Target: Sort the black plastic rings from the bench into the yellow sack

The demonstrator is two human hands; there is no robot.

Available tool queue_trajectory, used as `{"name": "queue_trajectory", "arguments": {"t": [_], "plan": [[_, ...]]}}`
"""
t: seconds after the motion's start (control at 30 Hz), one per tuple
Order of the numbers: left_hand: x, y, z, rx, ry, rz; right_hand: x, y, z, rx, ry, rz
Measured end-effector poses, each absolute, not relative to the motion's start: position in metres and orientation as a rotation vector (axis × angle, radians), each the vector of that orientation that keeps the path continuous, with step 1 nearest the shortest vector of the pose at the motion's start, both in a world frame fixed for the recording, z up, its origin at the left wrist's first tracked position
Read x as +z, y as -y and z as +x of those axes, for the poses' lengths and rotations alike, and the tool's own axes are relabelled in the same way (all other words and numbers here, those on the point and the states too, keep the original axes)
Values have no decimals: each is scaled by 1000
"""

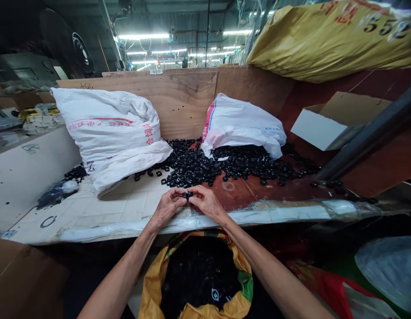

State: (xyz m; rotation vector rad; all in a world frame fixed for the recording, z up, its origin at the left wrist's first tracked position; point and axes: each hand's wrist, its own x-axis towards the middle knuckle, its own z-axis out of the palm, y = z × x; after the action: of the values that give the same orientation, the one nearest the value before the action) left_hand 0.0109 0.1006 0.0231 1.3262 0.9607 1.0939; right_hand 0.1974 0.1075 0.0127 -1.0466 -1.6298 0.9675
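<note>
Between the fingertips of both hands is a small black plastic part [187, 195], partly covered by the fingers. My left hand [168, 204] pinches it from the left and my right hand [207, 203] from the right, just above the front of the worktable [126, 199]. Beyond the hands lies a heap of similar small black parts [192, 164], spread across the table. Below the forearms, an open yellow sack [150, 283] holds a dark mass of black pieces.
A white sack [115, 128] stands at the left and another white sack [242, 124] lies at the back. An open carton [320, 128] sits beside a slanted metal post [368, 133] on the right. A yellow bag [325, 40] overhangs the upper right. Taped plastic edging [275, 215] runs along the table's front.
</note>
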Motion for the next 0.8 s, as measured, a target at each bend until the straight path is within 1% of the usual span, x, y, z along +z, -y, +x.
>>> {"name": "queue_trajectory", "arguments": {"t": [0.13, 0.27, 0.33, 0.47, 0.63, 0.7, 0.8], "plan": [[20, -100, 9, 1128, -924, 1293, 15, -102, 199, 1127, 1520, -1033], [18, -99, 10, 1136, -944, 1317, 14, -102, 198, 1159, 1488, -992], [18, -99, 10, 1139, -940, 1327, 12, -103, 197, 1159, 1482, -983], [19, -97, 11, 1160, -907, 1329, 9, -103, 197, 1052, 1515, -985], [20, -94, 14, 1174, -879, 1317, 11, -99, 195, 1099, 1516, -1051], [20, -93, 15, 1180, -876, 1342, 12, -98, 195, 1015, 1550, -1075], [19, -92, 15, 1208, -861, 1408, 13, -98, 195, 763, 1641, -1067]]}}
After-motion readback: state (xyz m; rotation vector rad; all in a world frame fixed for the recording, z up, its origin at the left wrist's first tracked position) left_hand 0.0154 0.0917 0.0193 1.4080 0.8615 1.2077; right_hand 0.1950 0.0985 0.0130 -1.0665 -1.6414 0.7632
